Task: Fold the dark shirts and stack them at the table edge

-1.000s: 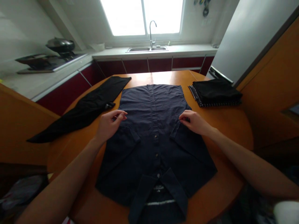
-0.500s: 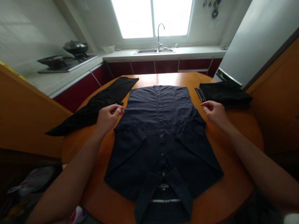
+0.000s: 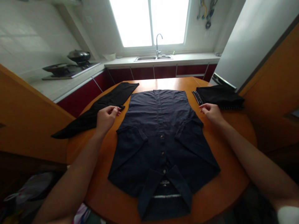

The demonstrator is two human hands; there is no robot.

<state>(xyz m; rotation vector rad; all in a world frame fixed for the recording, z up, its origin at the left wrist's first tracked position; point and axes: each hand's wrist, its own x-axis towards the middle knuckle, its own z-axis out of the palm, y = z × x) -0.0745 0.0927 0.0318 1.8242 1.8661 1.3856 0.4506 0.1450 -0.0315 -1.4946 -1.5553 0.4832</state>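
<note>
A dark navy button-up shirt [image 3: 158,118] lies spread on the table, its collar toward me and its short sleeves folded inward over the body. My left hand [image 3: 107,119] hovers beside the shirt's left edge, in front of black trousers [image 3: 102,102]. Its fingers are loosely curled, slightly apart from the thumb, with nothing seen in them. Off the shirt's right edge is my right hand [image 3: 211,112], also loosely curled and holding nothing visible. It is close to a folded stack of black clothing [image 3: 219,95].
The round wooden table [image 3: 98,186] carries all the garments. Behind it runs a white counter [image 3: 126,62] with a sink [image 3: 147,58] and tap. A stove with a wok [image 3: 79,56] stands at left, a fridge [image 3: 235,43] at right. Plastic bags [image 3: 35,186] lie low at left.
The camera view has tilted up and shifted slightly. Both hands stay beside the shirt, the left a little farther from its edge. The shirt lies as before.
</note>
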